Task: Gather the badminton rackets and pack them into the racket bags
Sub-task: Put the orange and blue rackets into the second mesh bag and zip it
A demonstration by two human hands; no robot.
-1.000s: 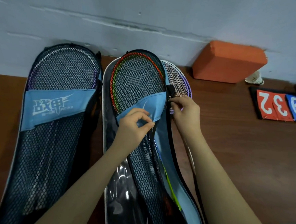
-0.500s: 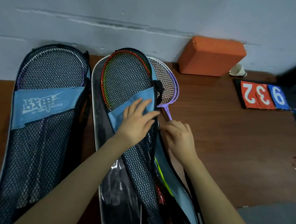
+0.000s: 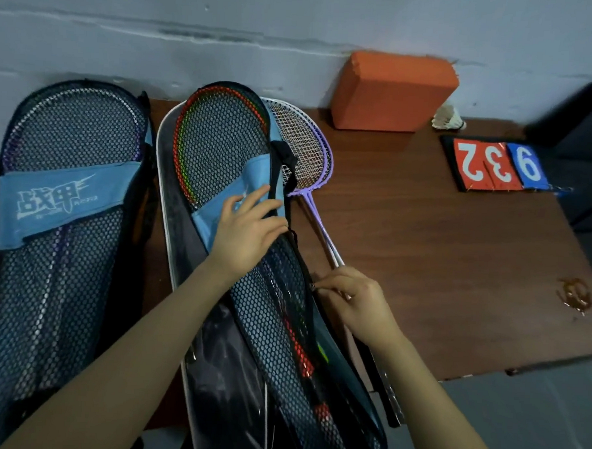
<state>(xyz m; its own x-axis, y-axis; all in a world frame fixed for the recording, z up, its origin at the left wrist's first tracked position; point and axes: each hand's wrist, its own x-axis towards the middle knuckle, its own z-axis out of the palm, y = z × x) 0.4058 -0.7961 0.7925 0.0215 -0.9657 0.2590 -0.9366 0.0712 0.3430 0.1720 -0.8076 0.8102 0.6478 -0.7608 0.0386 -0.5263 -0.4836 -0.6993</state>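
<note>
Two black mesh racket bags with blue bands lie on the brown table. The left bag holds a purple-framed racket. The middle bag holds a red-and-green racket. My left hand rests flat with straight fingers on the middle bag's blue band. My right hand pinches the zipper pull on that bag's right edge. Two purple-and-white rackets lie outside the bag, partly under its right side.
An orange foam block stands against the wall at the back. A white shuttlecock lies beside it. A flip scoreboard showing 2, 3, 9 sits at right. The table's front edge runs at lower right.
My right hand has slid down the middle bag's right edge toward me, drawing the zipper pull along. My left hand flattened from a pinch onto the blue band.
</note>
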